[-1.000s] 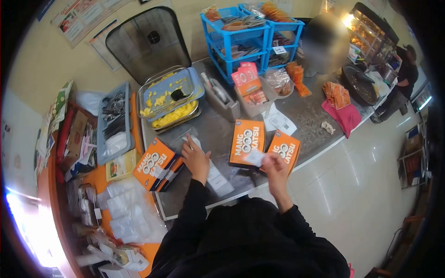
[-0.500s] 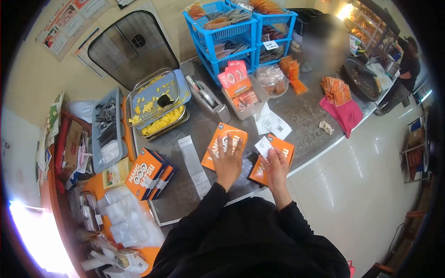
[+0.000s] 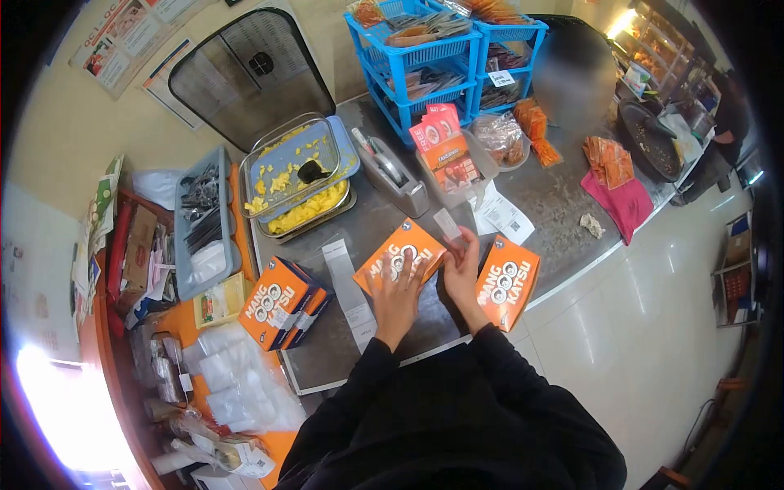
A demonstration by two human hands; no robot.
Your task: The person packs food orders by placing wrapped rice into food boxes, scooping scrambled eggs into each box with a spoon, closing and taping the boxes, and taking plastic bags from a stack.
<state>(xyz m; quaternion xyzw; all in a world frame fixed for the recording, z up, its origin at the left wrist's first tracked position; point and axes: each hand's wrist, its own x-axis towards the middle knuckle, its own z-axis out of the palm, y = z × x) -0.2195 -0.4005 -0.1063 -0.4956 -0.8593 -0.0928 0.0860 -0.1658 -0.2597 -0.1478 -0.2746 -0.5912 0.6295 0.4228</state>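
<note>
Spread fingers of my left hand (image 3: 396,296) rest on top of an orange Mang Katsu box (image 3: 419,238), which sits turned on the dark table. My right hand (image 3: 463,273) pinches a small white label (image 3: 447,224) at that box's right corner. Right of this hand lies another orange box (image 3: 507,283). Farther left, stacked orange boxes (image 3: 279,302) stand near the table's left edge. A long printed paper strip (image 3: 348,286) lies between the stack and my left hand.
Behind are a tape dispenser (image 3: 394,175), a bin with red leaflets (image 3: 482,163), blue baskets (image 3: 420,77) and glass trays of yellow food (image 3: 306,211). A receipt (image 3: 502,214) lies behind the right box. A person (image 3: 719,139) stands far right.
My left hand moved from near the paper strip onto the middle box, which is now turned. My right hand brought the label left, from over the right box to the middle box's side.
</note>
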